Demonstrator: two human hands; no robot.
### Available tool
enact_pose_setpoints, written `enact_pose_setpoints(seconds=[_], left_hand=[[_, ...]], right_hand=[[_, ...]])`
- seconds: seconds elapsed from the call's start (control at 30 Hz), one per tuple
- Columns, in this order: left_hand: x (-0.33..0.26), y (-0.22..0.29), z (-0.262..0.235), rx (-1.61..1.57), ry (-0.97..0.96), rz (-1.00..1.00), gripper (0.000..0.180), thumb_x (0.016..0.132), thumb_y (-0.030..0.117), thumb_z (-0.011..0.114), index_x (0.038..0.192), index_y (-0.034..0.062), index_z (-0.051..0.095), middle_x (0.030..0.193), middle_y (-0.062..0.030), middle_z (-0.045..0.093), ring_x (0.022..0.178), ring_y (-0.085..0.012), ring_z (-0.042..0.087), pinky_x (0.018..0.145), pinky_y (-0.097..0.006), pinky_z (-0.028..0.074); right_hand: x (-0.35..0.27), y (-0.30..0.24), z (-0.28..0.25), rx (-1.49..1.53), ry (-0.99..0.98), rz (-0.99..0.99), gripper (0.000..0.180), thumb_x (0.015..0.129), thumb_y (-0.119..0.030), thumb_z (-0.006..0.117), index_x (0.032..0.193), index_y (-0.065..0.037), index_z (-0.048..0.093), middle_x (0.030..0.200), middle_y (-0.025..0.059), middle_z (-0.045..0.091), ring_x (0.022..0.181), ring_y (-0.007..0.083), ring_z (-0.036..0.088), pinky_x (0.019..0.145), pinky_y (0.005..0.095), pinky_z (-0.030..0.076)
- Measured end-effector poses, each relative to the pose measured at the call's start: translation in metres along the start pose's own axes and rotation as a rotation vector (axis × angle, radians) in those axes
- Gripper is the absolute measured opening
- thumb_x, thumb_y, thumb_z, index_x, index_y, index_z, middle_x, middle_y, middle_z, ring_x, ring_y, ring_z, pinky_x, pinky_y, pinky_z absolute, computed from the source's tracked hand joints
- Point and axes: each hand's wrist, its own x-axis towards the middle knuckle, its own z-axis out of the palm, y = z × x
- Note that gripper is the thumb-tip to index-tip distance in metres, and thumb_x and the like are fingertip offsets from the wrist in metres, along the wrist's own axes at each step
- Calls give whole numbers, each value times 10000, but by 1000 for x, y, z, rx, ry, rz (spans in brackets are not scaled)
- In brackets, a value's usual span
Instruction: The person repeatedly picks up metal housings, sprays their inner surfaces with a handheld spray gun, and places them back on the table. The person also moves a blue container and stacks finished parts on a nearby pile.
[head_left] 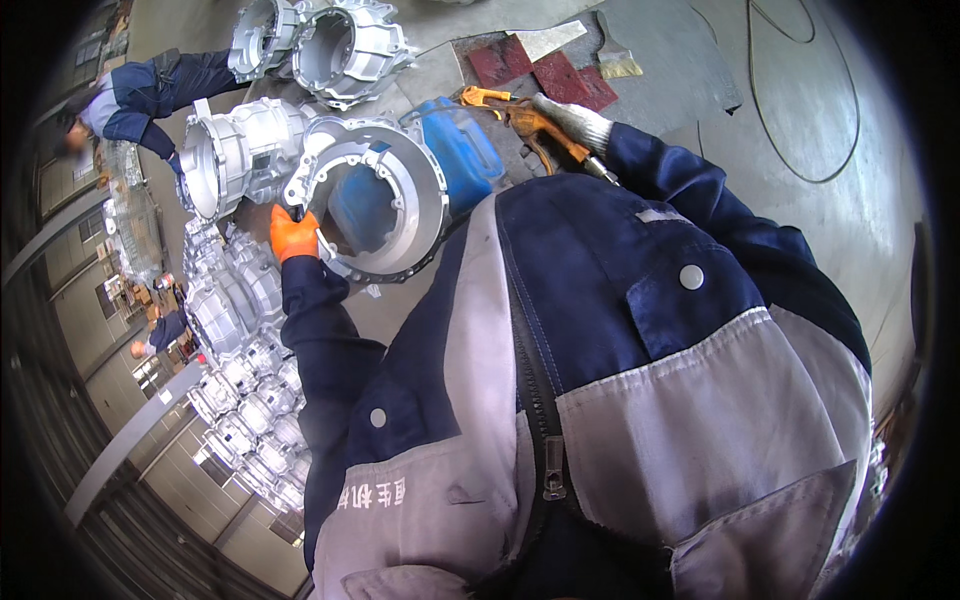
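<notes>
My left hand (294, 235), in an orange glove, is closed on the left rim of a large silver cast-metal housing (428, 190) with a wide round opening. My right hand (578, 122), in a pale knitted glove, is wrapped round an orange air tool (548, 130) with a metal fitting at its near end. Its fingers are partly hidden. A smaller yellow nozzle part (485, 96) lies against the tool's far end; I cannot tell if they are joined. Between the housing and the tool stands a blue plastic container (460, 150), also visible through the opening.
More silver housings (345, 55) stand beyond and to the left (235, 155), with many stacked farther back (250, 420). Another person (140, 100) bends over housings at the far left. Dark red sheets (560, 78) lie on a grey mat (660, 70). A hose (855, 120) loops across the floor.
</notes>
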Motion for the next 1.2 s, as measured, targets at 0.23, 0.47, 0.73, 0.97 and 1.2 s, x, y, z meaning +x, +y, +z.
enact_pose_setpoints(seconds=[0.23, 0.47, 0.73, 0.97, 1.2], left_hand=[[20, -55, 6, -168, 9, -194, 271, 653, 132, 711, 823, -7, 553, 707, -113, 606, 607, -188, 562, 593, -355, 453], [20, -41, 2, 45, 31, -228, 324, 642, 203, 735, 828, -7, 574, 749, -128, 628, 662, -215, 593, 638, -361, 460], [15, -16, -6, 172, 23, -226, 339, 639, 220, 738, 842, -6, 586, 778, -140, 643, 694, -242, 618, 654, -369, 464], [22, -44, 2, 7, 9, -216, 395, 619, 246, 752, 852, -25, 582, 789, -153, 640, 703, -262, 614, 667, -374, 462], [14, -22, -7, -210, 6, -296, 585, 663, 327, 777, 1047, -57, 558, 982, -146, 619, 873, -238, 579, 771, -344, 443]], right_hand=[[0, 13, -16, -173, -21, 40, 487, 902, -514, 465, 991, -54, 597, 836, 72, 629, 676, 137, 600, 621, 273, 514], [16, 31, -27, -145, -94, 68, 501, 906, -518, 451, 1014, -52, 601, 851, 62, 635, 679, 126, 597, 610, 257, 505], [20, 39, -30, -108, -123, 90, 479, 925, -479, 440, 1075, -48, 588, 875, 60, 638, 693, 122, 602, 606, 250, 506], [45, 56, -43, -116, -162, 0, 454, 945, -440, 420, 1107, -45, 574, 922, 65, 630, 720, 133, 603, 626, 261, 508], [10, 21, -18, 174, -199, 107, 423, 933, -416, 464, 1107, -47, 577, 914, 57, 633, 684, 124, 602, 622, 237, 514]])
